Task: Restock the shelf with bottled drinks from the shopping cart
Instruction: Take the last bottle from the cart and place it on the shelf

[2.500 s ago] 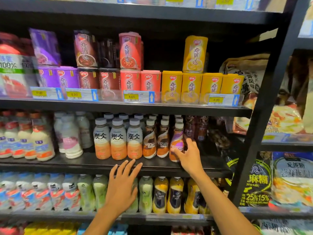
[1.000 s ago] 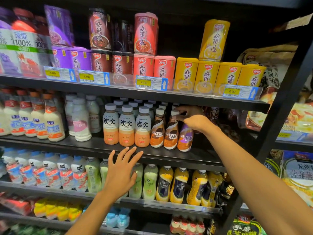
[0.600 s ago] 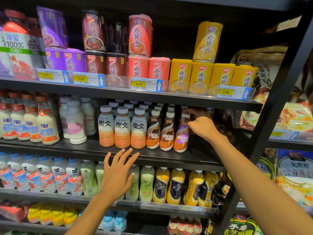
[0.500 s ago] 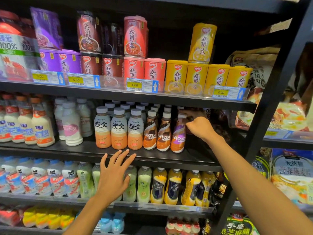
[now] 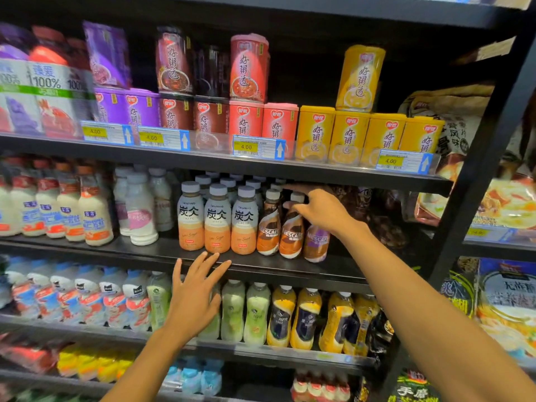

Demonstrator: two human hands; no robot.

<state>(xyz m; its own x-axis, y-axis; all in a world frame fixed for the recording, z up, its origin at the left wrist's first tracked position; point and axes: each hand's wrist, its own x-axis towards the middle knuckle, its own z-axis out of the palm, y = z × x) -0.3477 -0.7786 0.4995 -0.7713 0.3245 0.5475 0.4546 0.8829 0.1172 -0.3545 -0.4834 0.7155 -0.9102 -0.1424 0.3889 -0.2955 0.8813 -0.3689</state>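
Head view: the right hand (image 5: 322,211) is reaching in under the upper shelf (image 5: 319,169), its index finger stretching out over the caps while the other fingers (image 5: 293,187) are curling down over the top of the purple-labelled coffee bottle (image 5: 317,245). Whether they are actually gripping that cap I cannot tell, as the palm is hiding it. That bottle is standing directly beneath the fingers, at the right end of the front row, touching the brown coffee bottle (image 5: 291,236) just left of the thumb.

The left hand (image 5: 193,300) is spreading flat and holding nothing, its fingertips lying at the lip of the middle shelf (image 5: 290,266). The shopping cart is out of sight.

To seat the bottle well, the hand should probably be pressing it upright, label forward and level with its neighbours.

Left of the fingers the latte bottles (image 5: 217,224) are crowding close, so a sideways nudge could be tipping the row. Right of the wrist dark snack packets (image 5: 385,227) are filling the corner. Overhead the upper shelf is leaving little headroom for lifting.
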